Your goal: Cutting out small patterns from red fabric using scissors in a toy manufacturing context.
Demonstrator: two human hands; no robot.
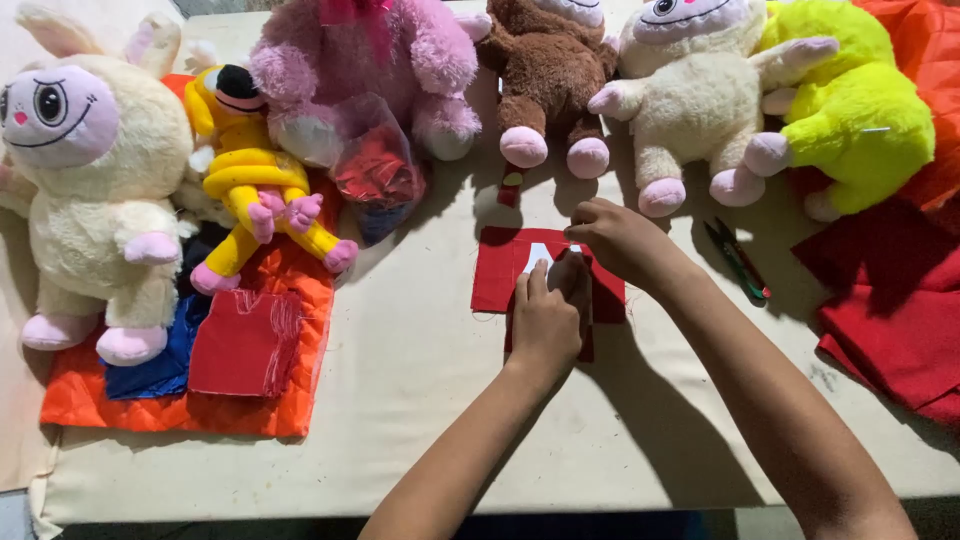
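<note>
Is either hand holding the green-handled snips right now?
No, the snips lie on the table untouched, while the left hand and right hand both press on the red fabric piece.

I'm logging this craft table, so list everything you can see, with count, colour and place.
red fabric piece: one, red with a white patch, table centre, under both hands
plush toys: six; cream far left, yellow beside it, pink, brown, cream, neon yellow along the back
orange quilted cloth: one, left
red fabric stack: one, on the orange cloth
blue fabric: one, beside that stack
plastic bag: one, clear, red contents, below pink plush
snips: one, green and red, right of centre
red cloth pile: one, right edge
table: beige
left hand, right hand: on the red piece
</note>
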